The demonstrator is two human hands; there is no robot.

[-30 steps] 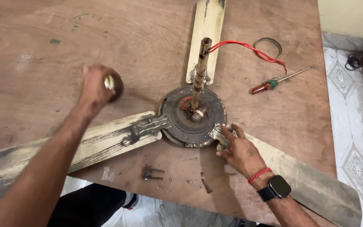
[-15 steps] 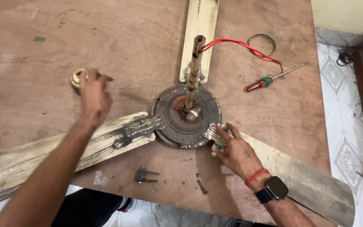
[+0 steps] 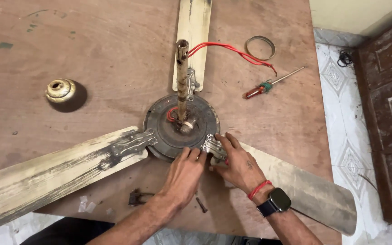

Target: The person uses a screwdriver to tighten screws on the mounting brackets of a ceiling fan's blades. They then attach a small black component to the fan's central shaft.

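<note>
Worn brown plywood tabletop (image 3: 91, 41) fills most of my view, with pale patterned floor tiles (image 3: 341, 118) and a dark wooden door (image 3: 391, 113) along the right edge. On the tabletop I see a dismantled ceiling fan: its round, dark, rusty metal motor housing (image 3: 159, 131) lies flat near the centre, with a corroded down rod (image 3: 182, 77) standing upright from its hub and a red wire (image 3: 227, 49) running out of the rod's top toward the right. I count 3 cream, badly scuffed metal blades: 1 blade (image 3: 196, 27) points away from me, 1 blade (image 3: 46, 174) extends to the lower left, and 1 blade (image 3: 309, 190) extends to the lower right. My left hand (image 3: 184, 174) rests at the near rim of the housing, fingers curled together and touching the rim; I cannot tell whether it pinches any small part. My right hand (image 3: 239, 165), with a red thread and a dark smartwatch on the wrist, lies just beside it, fingers loosely spread and pressing on the grey metal blade bracket (image 3: 213, 146) that joins the lower-right blade to the housing. A brass-coloured dome-shaped cap (image 3: 61, 90) sits well apart at the left. A red-handled screwdriver (image 3: 268, 84) and a thin metal ring (image 3: 260, 47) lie at the upper right. A small dark bracket piece (image 3: 137, 197) and a loose screw (image 3: 201, 205) lie near my forearms.
</note>
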